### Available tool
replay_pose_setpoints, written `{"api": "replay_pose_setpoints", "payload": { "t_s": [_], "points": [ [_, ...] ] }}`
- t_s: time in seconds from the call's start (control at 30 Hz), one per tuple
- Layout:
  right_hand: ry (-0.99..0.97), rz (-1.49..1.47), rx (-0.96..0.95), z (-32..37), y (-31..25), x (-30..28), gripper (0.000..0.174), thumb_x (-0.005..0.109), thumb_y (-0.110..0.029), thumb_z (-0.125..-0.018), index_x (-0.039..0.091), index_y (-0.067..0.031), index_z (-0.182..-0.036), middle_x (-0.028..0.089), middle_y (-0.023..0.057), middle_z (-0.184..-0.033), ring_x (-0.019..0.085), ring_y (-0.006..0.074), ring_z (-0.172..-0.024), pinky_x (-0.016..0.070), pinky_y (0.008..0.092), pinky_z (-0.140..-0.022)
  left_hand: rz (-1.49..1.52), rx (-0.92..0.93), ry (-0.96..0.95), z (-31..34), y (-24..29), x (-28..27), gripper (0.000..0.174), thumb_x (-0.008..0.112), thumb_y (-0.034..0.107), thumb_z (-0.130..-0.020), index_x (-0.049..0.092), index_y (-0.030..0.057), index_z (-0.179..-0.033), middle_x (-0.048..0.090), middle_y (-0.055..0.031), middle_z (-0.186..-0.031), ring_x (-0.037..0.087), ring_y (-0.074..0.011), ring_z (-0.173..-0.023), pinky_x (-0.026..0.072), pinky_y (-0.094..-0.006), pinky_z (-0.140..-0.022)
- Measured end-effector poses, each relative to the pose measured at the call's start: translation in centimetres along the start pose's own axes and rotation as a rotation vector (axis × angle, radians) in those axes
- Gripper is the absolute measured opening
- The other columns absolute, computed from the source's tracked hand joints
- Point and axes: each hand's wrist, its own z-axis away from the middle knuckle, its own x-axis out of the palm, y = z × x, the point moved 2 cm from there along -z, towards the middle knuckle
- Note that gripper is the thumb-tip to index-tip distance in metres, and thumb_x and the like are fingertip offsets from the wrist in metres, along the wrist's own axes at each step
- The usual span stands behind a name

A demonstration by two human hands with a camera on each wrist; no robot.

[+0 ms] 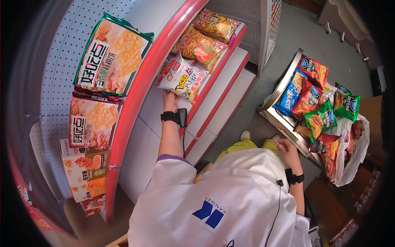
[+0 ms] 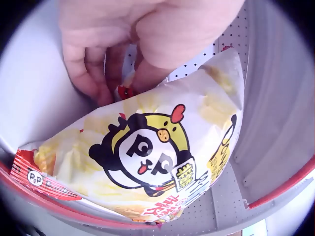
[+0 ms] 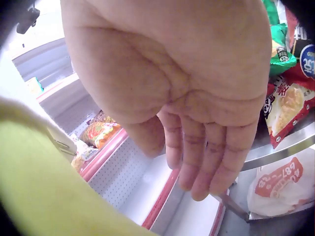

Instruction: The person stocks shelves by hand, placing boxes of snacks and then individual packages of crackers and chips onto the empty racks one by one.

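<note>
A white snack bag with a panda picture (image 2: 147, 157) lies on the red-edged shelf, in front of other snack bags. The left hand (image 1: 170, 101) is at the bag's near end in the head view. In the left wrist view the left hand (image 2: 142, 44) has thumb and fingers curled on the bag's upper edge, pinching it; the fingertips are partly hidden behind the bag. The right hand (image 1: 288, 152) hangs beside the body near the metal cart. Seen from the right wrist, the right hand (image 3: 172, 93) holds nothing, its fingers loosely extended.
Large green and red biscuit packs (image 1: 113, 57) and boxes (image 1: 85, 168) stand on the upper shelf at left. A metal cart (image 1: 273, 111) at right carries several chip bags (image 1: 306, 96), with a white plastic bag (image 1: 343, 168) beside them. Lower shelves (image 1: 230, 101) step down in the middle.
</note>
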Motion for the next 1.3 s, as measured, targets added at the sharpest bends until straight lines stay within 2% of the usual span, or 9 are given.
{"api": "replay_pose_setpoints", "payload": {
  "t_s": [0.2, 0.43, 0.53, 0.57, 0.6, 0.8, 1.0, 1.17, 1.3],
  "points": [
    [0.009, 0.019, -0.012, -0.8, 0.0, -0.2, 0.020, 0.058, -0.007, -0.089, 0.059, 0.0030, -0.106, 0.066, 0.0151, -0.088, 0.065, 0.0185, -0.082, 0.0498, 0.0291, -0.075, -0.028, -0.025, -0.010, 0.4, -0.1, -0.4, 0.042, 0.050, 0.007, -0.093, 0.038, 0.0151, -0.131, 0.054, -0.0100, -0.121, 0.057, -0.0244, -0.107, 0.0475, -0.0411, -0.092],
    [0.007, 0.105, -0.023, -0.6, -1.0, -0.8, 0.021, 0.060, -0.010, -0.088, 0.060, -0.0004, -0.107, 0.067, 0.0166, -0.093, 0.066, 0.0269, -0.087, 0.0498, 0.0336, -0.076, -0.009, -0.023, -0.104, 0.4, -2.1, -0.4, 0.053, 0.057, 0.020, -0.091, 0.033, 0.0108, -0.138, 0.052, -0.0106, -0.125, 0.056, -0.0246, -0.108, 0.0472, -0.0383, -0.092],
    [0.064, 0.174, -0.029, 0.4, 0.2, -1.6, 0.022, 0.060, -0.018, -0.088, 0.061, -0.0039, -0.105, 0.066, 0.0169, -0.095, 0.064, 0.0338, -0.089, 0.0495, 0.0382, -0.076, -0.061, -0.010, -0.232, 0.6, -3.1, 1.2, 0.045, 0.055, 0.021, -0.093, 0.041, 0.0091, -0.134, 0.053, -0.0091, -0.125, 0.055, -0.0242, -0.111, 0.0463, -0.0385, -0.095],
    [-0.008, 0.140, -0.109, -1.8, -1.3, 0.5, 0.022, 0.060, -0.019, -0.088, 0.061, -0.0043, -0.104, 0.066, 0.0172, -0.095, 0.063, 0.0347, -0.089, 0.0493, 0.0396, -0.076, -0.096, 0.034, -0.149, 0.8, 0.3, -2.2, 0.044, 0.055, 0.020, -0.093, 0.041, 0.0080, -0.134, 0.053, -0.0101, -0.124, 0.056, -0.0246, -0.110, 0.0460, -0.0388, -0.097],
    [0.024, 0.151, -0.097, -1.6, -1.1, 0.2, 0.022, 0.060, -0.019, -0.088, 0.061, -0.0042, -0.104, 0.066, 0.0173, -0.095, 0.063, 0.0349, -0.089, 0.0493, 0.0398, -0.076, -0.108, 0.000, -0.175, -1.1, -0.7, -2.2, 0.060, 0.060, 0.023, -0.090, 0.032, 0.0111, -0.141, 0.049, -0.0105, -0.130, 0.053, -0.0258, -0.115, 0.0460, -0.0403, -0.097],
    [0.046, 0.134, -0.104, -2.6, -1.4, -1.3, 0.021, 0.061, -0.018, -0.088, 0.060, -0.0033, -0.104, 0.067, 0.0164, -0.093, 0.064, 0.0335, -0.087, 0.0498, 0.0385, -0.076, -0.111, -0.035, -0.029, -2.4, -1.0, -2.4, 0.059, 0.063, 0.023, -0.089, 0.034, 0.0122, -0.140, 0.050, -0.0092, -0.127, 0.054, -0.0253, -0.110, 0.0465, -0.0350, -0.092],
    [0.188, -0.027, -0.159, -1.5, -2.8, -8.9, 0.018, 0.058, -0.013, -0.091, 0.060, -0.0018, -0.105, 0.065, 0.0063, -0.088, 0.062, 0.0142, -0.083, 0.0494, 0.0289, -0.074, -0.165, 0.054, 0.137, 2.7, 0.0, -2.3, 0.060, 0.063, 0.016, -0.087, 0.032, 0.0079, -0.137, 0.052, -0.0123, -0.121, 0.058, -0.0257, -0.100, 0.0483, -0.0334, -0.083],
    [0.691, -0.270, -0.187, -2.2, 0.8, -23.6, 0.020, 0.058, -0.014, -0.091, 0.058, -0.0010, -0.107, 0.065, 0.0053, -0.086, 0.062, 0.0118, -0.073, 0.0496, 0.0253, -0.066, -0.214, 0.222, 0.360, 10.1, 0.1, -1.2, 0.052, 0.060, 0.010, -0.087, 0.034, 0.0081, -0.132, 0.054, -0.0139, -0.116, 0.060, -0.0228, -0.092, 0.0489, -0.0327, -0.078],
    [0.805, -0.246, -0.218, -1.0, 0.3, -30.3, 0.020, 0.056, -0.014, -0.092, 0.057, -0.0008, -0.107, 0.064, 0.0063, -0.089, 0.062, 0.0138, -0.077, 0.0497, 0.0255, -0.068, -0.226, 0.244, 0.419, 13.7, -2.3, -0.3, 0.048, 0.057, 0.007, -0.088, 0.034, 0.0078, -0.130, 0.054, -0.0139, -0.114, 0.060, -0.0212, -0.088, 0.0502, -0.0315, -0.076]
  ]
}}
